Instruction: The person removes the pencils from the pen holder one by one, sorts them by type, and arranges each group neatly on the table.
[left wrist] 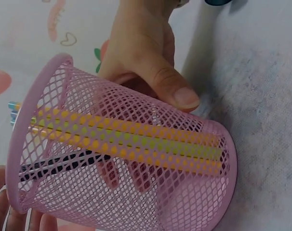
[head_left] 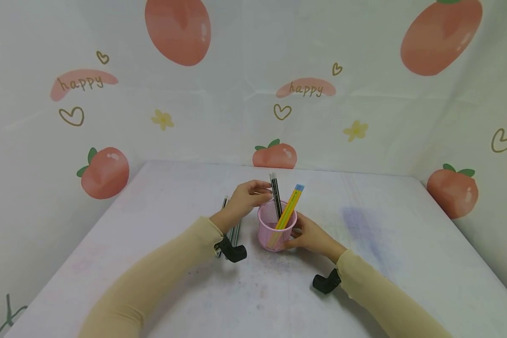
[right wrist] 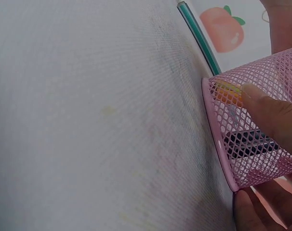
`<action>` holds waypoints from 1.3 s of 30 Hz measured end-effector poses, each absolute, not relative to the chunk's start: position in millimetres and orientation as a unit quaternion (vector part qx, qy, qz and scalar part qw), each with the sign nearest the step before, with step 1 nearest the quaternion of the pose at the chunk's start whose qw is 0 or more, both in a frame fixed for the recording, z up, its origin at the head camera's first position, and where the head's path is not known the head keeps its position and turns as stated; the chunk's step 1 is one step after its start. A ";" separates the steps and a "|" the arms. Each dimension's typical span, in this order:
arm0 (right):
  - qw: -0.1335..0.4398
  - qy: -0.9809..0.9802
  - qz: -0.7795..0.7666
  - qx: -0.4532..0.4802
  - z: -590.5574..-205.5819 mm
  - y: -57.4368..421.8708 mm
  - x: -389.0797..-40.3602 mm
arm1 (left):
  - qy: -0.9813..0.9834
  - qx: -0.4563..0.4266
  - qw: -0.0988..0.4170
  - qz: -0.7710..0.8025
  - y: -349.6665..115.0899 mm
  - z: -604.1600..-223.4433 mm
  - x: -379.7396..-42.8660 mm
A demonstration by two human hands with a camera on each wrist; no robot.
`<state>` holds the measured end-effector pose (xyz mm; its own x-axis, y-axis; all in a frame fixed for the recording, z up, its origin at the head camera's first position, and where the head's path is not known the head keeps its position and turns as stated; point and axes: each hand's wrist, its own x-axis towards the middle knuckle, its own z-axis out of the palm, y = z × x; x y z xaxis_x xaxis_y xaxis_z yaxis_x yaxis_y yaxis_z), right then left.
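head: above, forward-down, farther | wrists: close, tilted | shared: pink mesh cup [head_left: 267,234]

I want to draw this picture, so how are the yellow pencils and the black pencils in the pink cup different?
The yellow pencils have blue ends on top; the black pencils have pale, silvery ones. In the head view, the yellow pencils lean clearly right, while the black pencils stand nearly upright. Both are inside the pink mesh cup.
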<state>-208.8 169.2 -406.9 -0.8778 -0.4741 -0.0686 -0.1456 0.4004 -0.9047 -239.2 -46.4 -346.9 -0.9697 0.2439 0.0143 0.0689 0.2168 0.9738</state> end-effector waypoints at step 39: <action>0.153 0.820 -0.513 -0.202 -407.6 170.2 -208.7 | 0.725 0.098 0.030 0.681 -34.8 -350.6 -241.5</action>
